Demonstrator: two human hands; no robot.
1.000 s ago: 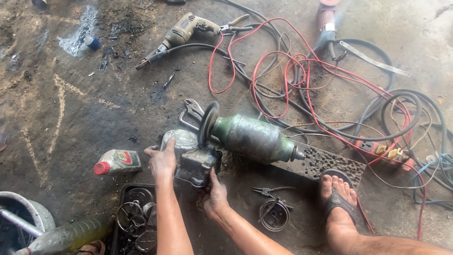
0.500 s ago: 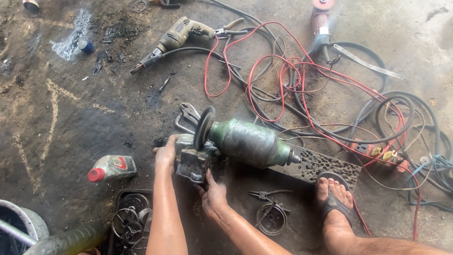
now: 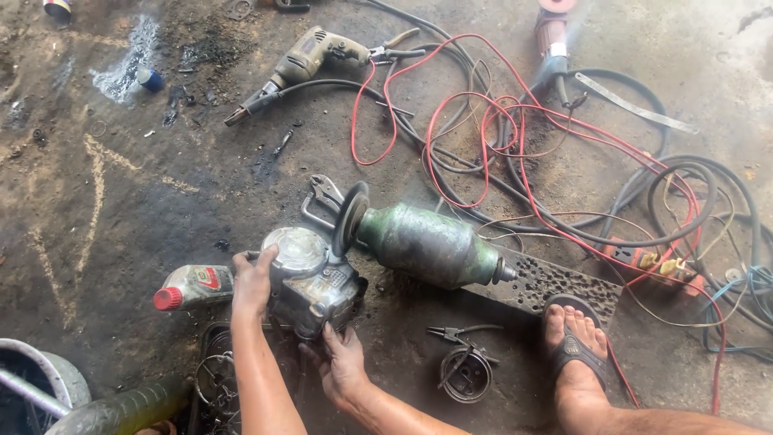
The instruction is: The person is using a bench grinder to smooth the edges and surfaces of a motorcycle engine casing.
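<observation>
At the far left edge sits a round grey bucket [image 3: 44, 379], and beside it a small grey plastic oil bottle with a red cap [image 3: 193, 286] lies on its side on the stained concrete floor [image 3: 105, 217]. The left hand [image 3: 252, 282] is just right of the bottle, fingers curled over the upper left edge of a greasy silver metal engine casing [image 3: 310, 278] that rests on the floor in front of the person. The right hand [image 3: 342, 366] presses against the casing's lower edge from below, fingers spread. The casing's top right touches the dark disc of a large green bench grinder [image 3: 423, 242]. Farther right, black pliers [image 3: 459, 332] lie near a sandalled foot [image 3: 576, 346], with tangled red wires [image 3: 483, 121] behind.
</observation>
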